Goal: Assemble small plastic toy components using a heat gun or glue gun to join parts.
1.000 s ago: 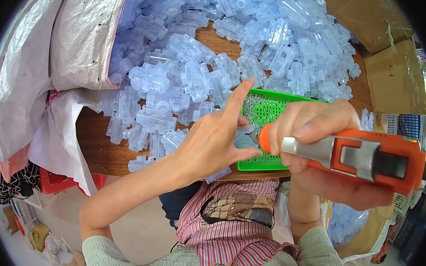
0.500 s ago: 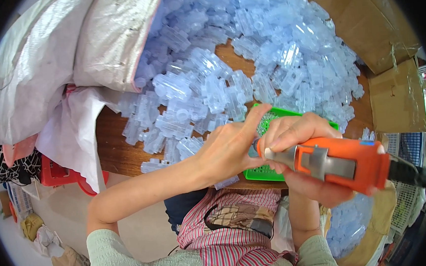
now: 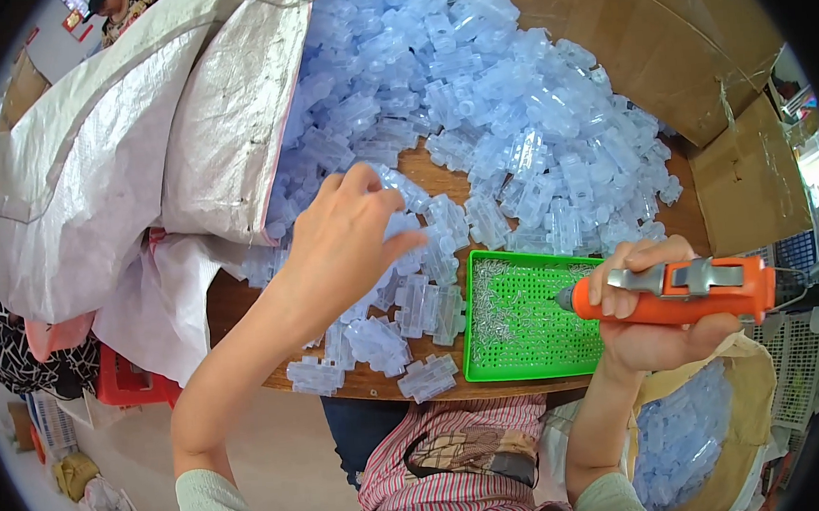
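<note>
Left hand [image 3: 337, 237] loosely parted | right hand [image 3: 651, 345] grasping driver [image 3: 735, 299] | I see parts [image 3: 473, 71] heaped beyond left fingers [image 3: 363, 177]; finished count unclear

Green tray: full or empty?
Partly filled: small silvery parts lie thickest on the left of the green tray; its perforated base shows bare toward the lower right.

A creased white sack [image 3: 216, 136] partly hides a red plastic object [image 3: 126, 380] (kind unclear); cardboard [image 3: 750, 175] stands right.

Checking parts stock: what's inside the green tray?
Small silvery pieces, densest at left in the green tray. The right hand and orange tool partly cover its right side; anything behind them can't be seen.
</note>
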`<state>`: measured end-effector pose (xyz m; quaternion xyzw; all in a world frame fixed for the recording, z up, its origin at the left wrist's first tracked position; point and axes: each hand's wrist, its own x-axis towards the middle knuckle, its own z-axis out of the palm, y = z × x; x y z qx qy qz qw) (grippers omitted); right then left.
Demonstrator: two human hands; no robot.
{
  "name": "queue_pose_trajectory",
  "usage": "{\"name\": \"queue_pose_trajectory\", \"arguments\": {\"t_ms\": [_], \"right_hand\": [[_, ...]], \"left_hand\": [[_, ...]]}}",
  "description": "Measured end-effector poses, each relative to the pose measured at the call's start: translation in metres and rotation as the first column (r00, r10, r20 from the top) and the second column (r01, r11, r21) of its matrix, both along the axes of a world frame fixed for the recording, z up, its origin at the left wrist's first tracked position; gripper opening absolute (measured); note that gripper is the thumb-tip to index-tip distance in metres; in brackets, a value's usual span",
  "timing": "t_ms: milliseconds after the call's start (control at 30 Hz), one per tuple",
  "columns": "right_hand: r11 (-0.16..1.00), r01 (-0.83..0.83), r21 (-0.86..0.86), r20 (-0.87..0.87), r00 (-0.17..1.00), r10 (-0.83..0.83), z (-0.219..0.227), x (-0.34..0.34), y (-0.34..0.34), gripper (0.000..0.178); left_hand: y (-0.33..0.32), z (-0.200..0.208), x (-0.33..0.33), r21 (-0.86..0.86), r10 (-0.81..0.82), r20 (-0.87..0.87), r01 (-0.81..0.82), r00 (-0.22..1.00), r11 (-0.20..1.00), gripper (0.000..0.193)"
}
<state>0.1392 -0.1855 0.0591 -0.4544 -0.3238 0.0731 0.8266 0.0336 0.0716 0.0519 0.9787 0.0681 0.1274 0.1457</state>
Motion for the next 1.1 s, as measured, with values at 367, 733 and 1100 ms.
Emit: {"name": "queue_pose_trajectory", "arguments": {"t_ms": [367, 733, 1100], "right_hand": [[0.986, 0.083, -0.144, -0.007, 0.996, -0.085, -0.016, -0.010, -0.005, 0.091], [0.921, 0.143, -0.363, -0.147, 0.967, -0.208, -0.042, 0.005, -0.009, 0.094], [0.871, 0.197, -0.450, -0.084, 0.962, -0.261, -0.045, -0.003, 0.002, 0.096]], "left_hand": [[0.037, -0.085, 0.150, 0.294, -0.286, 0.002, 0.273, 0.958, 0.916, 0.030], [-0.012, -0.027, 0.064, -0.135, -0.322, 0.087, 0.331, 0.943, 0.934, 0.049], [-0.075, -0.040, -0.037, -0.336, -0.310, -0.072, 0.270, 0.948, 0.903, 0.054]]}}
